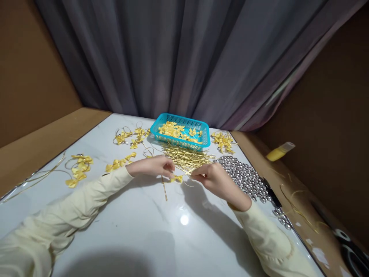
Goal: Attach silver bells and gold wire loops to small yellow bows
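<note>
At the far left of the glossy white marble-patterned tabletop [138, 238], loose gold cord lengths [37, 175] are laid along the edge, and just right of them a cluster of finished yellow satin ribbon bows with gold loops [78, 169] is spread flat, apparently set aside out of the working area. More looped bows [129, 136] are scattered farther back, and a short row of plain bows [119, 162] lies beside the left sleeve. The left hand [152, 165], in a pale cream sleeve, is held low over the table near the middle, its fingertips pinched shut on the gold cord that runs into a small yellow ribbon bow [177, 178]; one end of that cord [164, 190] hangs toward the near side. The bow is kept between the two hands, just above the table, so that both can work the same piece. Behind it, a turquoise perforated plastic basket [201, 143] holding unlooped bows is placed within easy reach, with a heap of cut gold cord pieces [184, 156] directly in front of it. The right hand [215, 179] is closed on the other side of the bow, thumb and fingers gripping the cord tautly. Farther right, another small pile of bows [223, 141] and a bed of shiny silver round beads [245, 177] are kept close by, and a yellow bottle [279, 152] lies on the brown surface beyond.
</note>
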The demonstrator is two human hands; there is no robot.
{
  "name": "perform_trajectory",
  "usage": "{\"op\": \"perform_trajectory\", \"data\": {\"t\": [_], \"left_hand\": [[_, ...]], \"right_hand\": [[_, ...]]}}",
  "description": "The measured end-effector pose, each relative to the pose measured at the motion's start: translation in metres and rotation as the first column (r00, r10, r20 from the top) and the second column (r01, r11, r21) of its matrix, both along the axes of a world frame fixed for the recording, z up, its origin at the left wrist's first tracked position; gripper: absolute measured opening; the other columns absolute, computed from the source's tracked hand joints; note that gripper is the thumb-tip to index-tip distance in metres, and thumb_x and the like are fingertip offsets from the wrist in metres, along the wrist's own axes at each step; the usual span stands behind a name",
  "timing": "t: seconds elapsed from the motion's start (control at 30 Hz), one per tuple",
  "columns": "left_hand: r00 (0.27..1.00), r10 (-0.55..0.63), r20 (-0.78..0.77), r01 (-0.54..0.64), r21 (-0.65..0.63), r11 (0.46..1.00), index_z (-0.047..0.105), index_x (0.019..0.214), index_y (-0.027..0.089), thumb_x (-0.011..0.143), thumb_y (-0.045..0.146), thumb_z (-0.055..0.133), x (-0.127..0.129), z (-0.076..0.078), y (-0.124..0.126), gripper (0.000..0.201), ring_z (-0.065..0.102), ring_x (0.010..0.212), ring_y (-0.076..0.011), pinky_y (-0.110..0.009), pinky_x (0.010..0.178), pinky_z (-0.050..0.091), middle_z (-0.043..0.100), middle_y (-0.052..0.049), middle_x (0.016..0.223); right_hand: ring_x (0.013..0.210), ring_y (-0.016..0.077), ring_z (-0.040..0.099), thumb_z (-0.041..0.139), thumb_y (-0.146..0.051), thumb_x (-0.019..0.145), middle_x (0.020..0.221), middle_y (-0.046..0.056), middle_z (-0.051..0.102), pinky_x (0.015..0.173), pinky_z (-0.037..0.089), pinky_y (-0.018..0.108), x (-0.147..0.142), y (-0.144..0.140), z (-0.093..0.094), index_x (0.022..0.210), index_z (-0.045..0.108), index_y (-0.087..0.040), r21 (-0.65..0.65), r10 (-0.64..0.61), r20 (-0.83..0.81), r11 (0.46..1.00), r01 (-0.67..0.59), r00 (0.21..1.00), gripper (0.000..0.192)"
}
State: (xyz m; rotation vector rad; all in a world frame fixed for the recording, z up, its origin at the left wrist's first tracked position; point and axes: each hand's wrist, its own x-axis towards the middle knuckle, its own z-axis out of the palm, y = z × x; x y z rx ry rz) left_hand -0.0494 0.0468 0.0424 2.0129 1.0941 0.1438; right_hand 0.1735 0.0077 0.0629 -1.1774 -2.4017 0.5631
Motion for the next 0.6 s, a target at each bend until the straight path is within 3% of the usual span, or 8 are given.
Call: {"op": "perform_trajectory", "data": {"t": [0.1,0.2,0.4,0.6], "left_hand": [[0.998,-0.060,-0.034,0.061,0.025,0.998,0.058,0.083,0.014,0.072,0.032,0.061,0.003,-0.007,-0.004,0.022,0.049,0.066,-0.0128,-0.021,0.056,0.035,0.056,0.000,0.073],[0.998,-0.065,-0.027,0.065,0.026,0.998,0.056,0.075,0.014,0.075,0.030,0.056,0.007,-0.008,-0.007,0.016,0.046,0.061,-0.0112,-0.020,0.055,0.033,0.053,0.002,0.065],[0.996,-0.083,-0.010,0.084,0.064,0.994,0.059,0.073,0.013,0.079,0.025,0.050,0.008,0.004,-0.009,0.016,0.048,0.061,-0.0112,-0.021,0.056,0.034,0.056,0.001,0.065],[0.991,-0.121,-0.051,0.131,0.390,0.911,0.061,0.075,0.016,0.083,0.020,0.046,0.005,0.026,-0.024,0.018,0.045,0.054,-0.0097,-0.022,0.052,0.027,0.054,0.002,0.059]], "right_hand": [[0.052,0.0112,0.056,0.060,-0.012,0.072,0.055,0.001,0.066,0.052,0.039,0.021,0.002,0.010,-0.007,0.062,0.072,-0.013,-0.243,-0.023,-0.015,0.970,0.018,1.000,0.015],[0.055,0.0115,0.057,0.063,-0.014,0.070,0.058,0.002,0.066,0.053,0.041,0.021,0.001,0.016,-0.020,0.062,0.072,-0.012,-0.304,-0.027,-0.052,0.953,0.010,0.998,0.012],[0.069,0.0119,0.060,0.069,-0.014,0.068,0.078,0.004,0.066,0.064,0.046,0.023,-0.006,0.013,-0.026,0.064,0.071,-0.014,-0.315,-0.032,-0.158,0.949,-0.020,0.987,0.004],[0.070,0.0118,0.060,0.066,-0.014,0.074,0.077,0.002,0.065,0.067,0.046,0.025,-0.009,0.001,-0.007,0.067,0.069,-0.016,-0.261,0.039,-0.207,0.961,-0.093,0.978,0.008]]}}
